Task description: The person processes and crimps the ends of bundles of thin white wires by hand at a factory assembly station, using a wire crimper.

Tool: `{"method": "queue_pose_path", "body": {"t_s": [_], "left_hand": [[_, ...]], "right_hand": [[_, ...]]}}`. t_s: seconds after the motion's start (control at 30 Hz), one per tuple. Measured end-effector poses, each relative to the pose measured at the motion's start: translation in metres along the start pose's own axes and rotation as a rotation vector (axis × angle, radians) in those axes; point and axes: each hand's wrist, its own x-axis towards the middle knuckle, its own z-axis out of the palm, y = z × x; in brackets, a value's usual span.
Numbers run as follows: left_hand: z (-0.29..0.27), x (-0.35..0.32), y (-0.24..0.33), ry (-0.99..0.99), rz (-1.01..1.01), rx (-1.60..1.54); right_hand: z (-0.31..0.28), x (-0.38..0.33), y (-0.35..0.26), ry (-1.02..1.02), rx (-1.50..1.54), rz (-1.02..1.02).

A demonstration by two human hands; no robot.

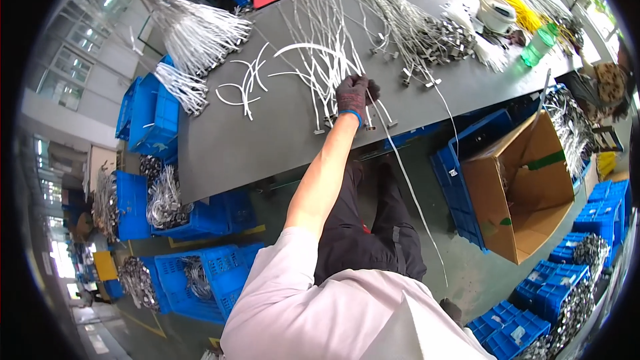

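On the table, my left hand (352, 97), in a dark knit glove with a blue cuff, is closed around white cables (333, 80) in a loose bundle. Small connectors (327, 122) tip the cables near the table's front edge. One long thin white cable (413, 187) stretches from beside this hand, past the table edge, down to my right side. My right hand (452, 310), also in a dark glove, is low beside my body at that cable's lower end. It looks closed, though its fingers are mostly hidden. Short curved white strips (247, 83) lie left of the bundle.
The grey table (220, 153) bears a large cable pile (427, 33), a green bottle (539, 45), a white tub (496, 13) and yellow cables (510, 3). An open cardboard box (520, 187) stands right, by a blue crate (460, 207). More blue crates (200, 280) stand left.
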Motion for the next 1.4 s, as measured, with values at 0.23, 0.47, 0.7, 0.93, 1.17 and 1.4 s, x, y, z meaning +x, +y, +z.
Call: {"method": "queue_pose_path", "body": {"t_s": [0.23, 0.47, 0.7, 0.93, 1.17, 1.4], "left_hand": [[-0.037, -0.063, -0.017, -0.628, -0.506, 0.436], [0.008, -0.091, -0.023, -0.282, -0.154, 0.31], [0.016, -0.147, -0.034, -0.573, -0.16, 0.524], [-0.013, -0.153, -0.032, -0.516, -0.134, 0.37], [-0.089, -0.028, -0.006, -0.314, 0.033, 0.77], [-0.253, 0.17, 0.084, 0.347, 0.723, 1.964]], "right_hand": [[0.022, 0.014, 0.019, 0.082, 0.013, -0.121], [-0.087, 0.06, -0.108, 0.233, 0.105, -0.372], [-0.292, 0.104, -0.345, 0.602, 1.154, -0.864], [-0.329, 0.129, -0.43, -0.01, 1.615, -0.662], [-0.348, 0.193, -0.425, 0.919, 0.88, -0.751], [-0.325, 0.235, -0.289, 0.872, 0.3, -0.061]]}}
